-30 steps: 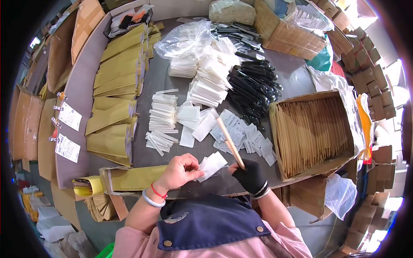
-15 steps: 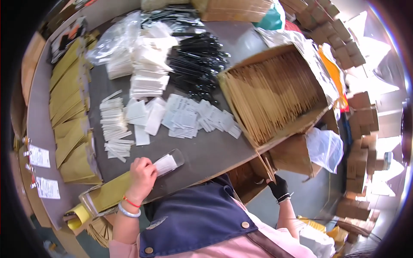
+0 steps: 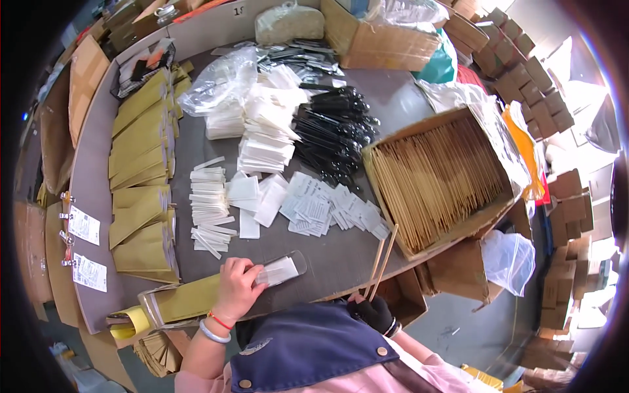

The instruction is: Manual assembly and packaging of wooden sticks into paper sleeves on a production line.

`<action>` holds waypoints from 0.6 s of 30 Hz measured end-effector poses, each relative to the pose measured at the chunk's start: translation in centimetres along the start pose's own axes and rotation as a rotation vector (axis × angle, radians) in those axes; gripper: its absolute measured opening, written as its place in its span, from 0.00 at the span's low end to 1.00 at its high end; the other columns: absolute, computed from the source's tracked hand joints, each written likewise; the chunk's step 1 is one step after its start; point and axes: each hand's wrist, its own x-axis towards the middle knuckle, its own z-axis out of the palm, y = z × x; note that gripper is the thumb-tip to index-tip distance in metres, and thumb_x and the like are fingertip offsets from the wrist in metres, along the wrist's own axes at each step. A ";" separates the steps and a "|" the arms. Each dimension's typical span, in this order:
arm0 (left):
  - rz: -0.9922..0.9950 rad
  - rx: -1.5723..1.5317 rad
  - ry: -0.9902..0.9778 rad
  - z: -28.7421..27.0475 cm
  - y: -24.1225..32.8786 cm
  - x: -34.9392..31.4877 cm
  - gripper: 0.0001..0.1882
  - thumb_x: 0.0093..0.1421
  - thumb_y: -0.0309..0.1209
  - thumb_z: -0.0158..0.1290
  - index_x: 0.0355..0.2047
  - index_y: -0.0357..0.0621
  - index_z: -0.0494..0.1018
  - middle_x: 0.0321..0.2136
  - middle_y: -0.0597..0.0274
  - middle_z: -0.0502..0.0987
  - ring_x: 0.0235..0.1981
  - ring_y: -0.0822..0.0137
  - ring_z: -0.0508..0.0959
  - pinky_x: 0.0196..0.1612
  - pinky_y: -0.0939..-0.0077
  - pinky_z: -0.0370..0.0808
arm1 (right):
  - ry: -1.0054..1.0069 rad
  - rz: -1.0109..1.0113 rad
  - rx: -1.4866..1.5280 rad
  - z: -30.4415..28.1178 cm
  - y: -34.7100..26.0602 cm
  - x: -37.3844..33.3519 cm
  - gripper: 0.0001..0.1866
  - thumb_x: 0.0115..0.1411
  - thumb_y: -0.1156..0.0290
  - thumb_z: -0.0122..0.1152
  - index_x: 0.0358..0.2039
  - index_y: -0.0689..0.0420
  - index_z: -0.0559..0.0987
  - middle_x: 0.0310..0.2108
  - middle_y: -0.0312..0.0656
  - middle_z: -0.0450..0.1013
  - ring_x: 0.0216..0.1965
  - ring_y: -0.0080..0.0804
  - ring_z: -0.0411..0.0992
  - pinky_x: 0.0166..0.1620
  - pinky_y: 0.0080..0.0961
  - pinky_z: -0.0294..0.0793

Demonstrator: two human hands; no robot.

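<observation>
- Reference: clock centred on the white packet, 12 o'clock at the top of the view. The packet lies in or on a clear sleeve near the front edge of the tabletop; which of the two cannot be told.
- Left hand, between 8 and 9 o'clock: fingers bent and close together, tips at the packet's near end. Whether they pinch or press cannot be told. Light, flat pressure should steady packet and sleeve without creasing either.
- Right hand, black-gloved, 4 o'clock: closed on the lower ends of two wooden sticks, which point up at 3 o'clock. Their top ends are apart and uneven; level them and draw them parallel before bringing them near the thin sleeve, which a stray tip could snag.
- Brown paper, between 8 and 9 o'clock beyond the left wrist: avoid dragging it with the forearm.
- Printed cards, 1 o'clock, and small white packets, between 10 and 11 o'clock: loosely spread; route both sleeves clear.
- Cardboard box, 2 o'clock: its lower corner is near the stick tips; allow clearance.
</observation>
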 end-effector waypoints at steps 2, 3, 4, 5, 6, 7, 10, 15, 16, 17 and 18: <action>0.001 -0.016 0.044 -0.2 0.5 1.4 0.19 0.42 0.29 0.67 0.38 0.44 0.79 0.37 0.59 0.73 0.44 0.56 0.71 0.48 0.61 0.68 | 0.004 -0.175 0.010 -0.6 -2.0 1.8 0.14 0.69 0.63 0.50 0.40 0.62 0.77 0.29 0.34 0.73 0.32 0.21 0.71 0.37 0.23 0.71; 0.006 -0.117 0.044 0.0 0.9 2.6 0.20 0.43 0.30 0.66 0.39 0.43 0.78 0.38 0.57 0.73 0.46 0.54 0.71 0.50 0.60 0.68 | 0.058 -0.295 0.061 -0.7 -4.0 3.3 0.14 0.68 0.65 0.51 0.42 0.62 0.77 0.28 0.34 0.72 0.31 0.22 0.69 0.38 0.21 0.71; 0.013 -0.219 0.043 0.3 1.3 3.9 0.21 0.44 0.30 0.66 0.40 0.42 0.78 0.39 0.56 0.74 0.47 0.53 0.71 0.52 0.58 0.67 | 0.050 -0.283 0.197 -1.7 -4.6 5.8 0.12 0.68 0.67 0.52 0.43 0.61 0.78 0.29 0.34 0.72 0.30 0.22 0.69 0.36 0.21 0.72; 0.089 -0.219 0.038 1.2 1.7 5.7 0.22 0.44 0.30 0.65 0.42 0.41 0.77 0.40 0.55 0.74 0.48 0.52 0.70 0.53 0.58 0.67 | 0.174 -0.391 -0.164 -2.0 -7.2 7.5 0.11 0.66 0.67 0.53 0.43 0.59 0.78 0.27 0.33 0.72 0.28 0.22 0.71 0.33 0.23 0.72; 0.170 -0.215 0.030 2.1 2.3 7.6 0.24 0.45 0.29 0.65 0.44 0.41 0.76 0.42 0.55 0.73 0.50 0.51 0.70 0.54 0.58 0.67 | 0.331 -0.471 -0.447 -2.3 -8.9 10.2 0.10 0.65 0.67 0.55 0.42 0.57 0.80 0.25 0.37 0.75 0.27 0.26 0.73 0.32 0.25 0.72; 0.201 -0.199 0.052 3.6 2.7 9.8 0.25 0.45 0.29 0.66 0.46 0.42 0.75 0.44 0.56 0.73 0.51 0.52 0.69 0.54 0.58 0.67 | 0.409 -0.737 -0.555 -2.5 -10.5 13.0 0.10 0.63 0.65 0.58 0.41 0.56 0.80 0.24 0.43 0.76 0.27 0.31 0.76 0.33 0.27 0.73; 0.232 -0.062 0.080 6.7 3.5 14.4 0.28 0.43 0.30 0.66 0.47 0.44 0.74 0.47 0.57 0.71 0.53 0.53 0.68 0.54 0.60 0.67 | 0.443 -0.597 -0.672 -1.6 -14.3 18.9 0.16 0.55 0.60 0.64 0.42 0.54 0.81 0.35 0.50 0.79 0.38 0.48 0.78 0.41 0.37 0.76; 0.187 0.021 -0.051 7.3 2.2 15.9 0.27 0.41 0.30 0.68 0.45 0.47 0.75 0.48 0.59 0.71 0.52 0.56 0.68 0.51 0.61 0.67 | 0.520 -0.433 -1.024 -0.6 -18.7 21.9 0.22 0.51 0.54 0.66 0.45 0.51 0.79 0.39 0.49 0.77 0.41 0.47 0.77 0.43 0.41 0.75; 0.180 0.008 -0.025 7.2 2.2 15.8 0.27 0.41 0.31 0.68 0.44 0.47 0.75 0.47 0.59 0.71 0.51 0.56 0.68 0.50 0.61 0.67 | 0.513 -0.435 -1.023 -0.5 -19.3 22.2 0.22 0.51 0.54 0.66 0.45 0.51 0.79 0.39 0.49 0.77 0.41 0.47 0.77 0.43 0.41 0.75; 0.173 -0.005 0.001 7.0 2.1 15.6 0.26 0.41 0.31 0.68 0.43 0.46 0.75 0.46 0.60 0.72 0.50 0.56 0.69 0.50 0.62 0.67 | 0.544 -0.503 -0.998 -0.6 -19.7 22.5 0.21 0.51 0.55 0.67 0.43 0.52 0.80 0.36 0.50 0.78 0.40 0.48 0.77 0.42 0.41 0.75; 0.167 -0.004 0.000 6.8 2.2 15.4 0.26 0.41 0.31 0.68 0.43 0.46 0.75 0.46 0.60 0.72 0.50 0.56 0.69 0.50 0.62 0.67 | 0.576 -0.570 -0.973 -0.7 -20.0 22.7 0.20 0.50 0.56 0.67 0.41 0.54 0.81 0.34 0.51 0.78 0.38 0.49 0.77 0.41 0.40 0.75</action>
